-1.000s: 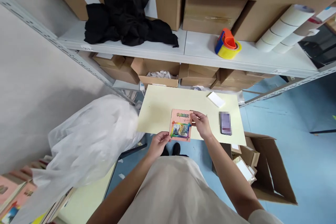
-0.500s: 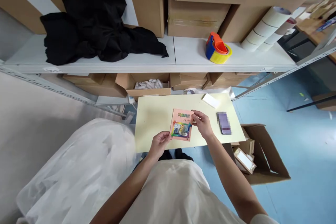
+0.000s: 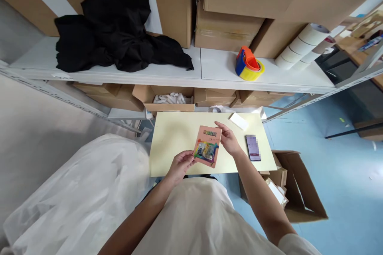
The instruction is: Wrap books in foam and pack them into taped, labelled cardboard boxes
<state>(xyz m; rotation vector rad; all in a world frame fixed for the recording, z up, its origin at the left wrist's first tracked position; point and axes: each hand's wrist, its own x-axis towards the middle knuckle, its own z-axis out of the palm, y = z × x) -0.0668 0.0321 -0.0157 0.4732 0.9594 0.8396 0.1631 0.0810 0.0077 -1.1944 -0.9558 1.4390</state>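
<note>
A small pink booklet [image 3: 207,146] with a printed title and a rainbow-framed picture on its cover is held up over the pale yellow table [image 3: 170,139]. My left hand [image 3: 181,163] pinches its lower left corner, thumb on the front. At the upper right edge of the booklet is my right hand [image 3: 228,138], its index finger stretched out past the top corner and its fingers apart. Part of those fingers is hidden by the booklet, so contact is unclear. Right of that hand a phone [image 3: 253,148] lies on the table, with a small white box [image 3: 238,121] behind it.
Behind the table stands a shelf [image 3: 209,81] with black cloth [image 3: 119,36], a tape dispenser [image 3: 249,64], white rolls [image 3: 302,46] and cardboard boxes. An open carton [image 3: 308,191] is on the floor at right. White plastic sheeting [image 3: 83,191] bulges at left.
My right hand has loosened from the booklet's right edge, its index finger now extended upward. The booklet has tilted slightly clockwise in my left hand. The camera view has shifted a little.
</note>
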